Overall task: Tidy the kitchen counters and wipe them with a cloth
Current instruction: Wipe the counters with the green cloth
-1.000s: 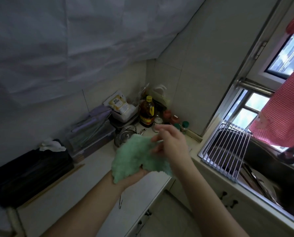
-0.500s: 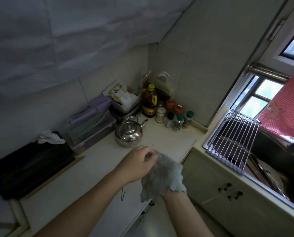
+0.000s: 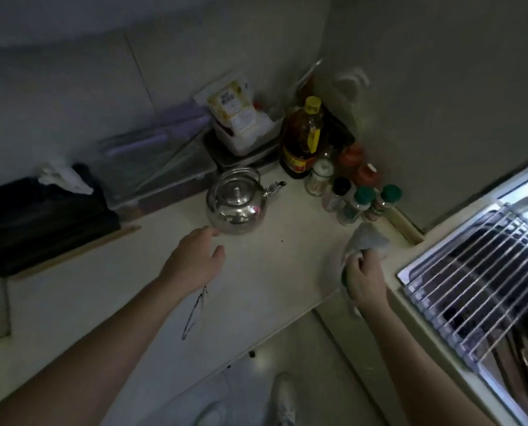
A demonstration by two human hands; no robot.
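Observation:
A pale green cloth (image 3: 367,241) lies bunched on the white counter (image 3: 275,262) near the right corner, and my right hand (image 3: 364,276) grips its near part. My left hand (image 3: 195,259) hovers open over the counter, fingers stretched toward the base of a steel kettle (image 3: 236,202); its fingertip is at or just short of the kettle. Both forearms reach in from below.
Behind the cloth stand several spice jars (image 3: 358,201) and a yellow-capped oil bottle (image 3: 302,139). A white tub with packets (image 3: 244,124), a clear storage box (image 3: 155,167) and a black appliance (image 3: 38,222) line the wall. A wire rack (image 3: 477,290) covers the sink at right.
My hands have separated. The right hand carried the cloth right and down onto the counter; the left let go of it and reached toward the kettle. The view tipped downward.

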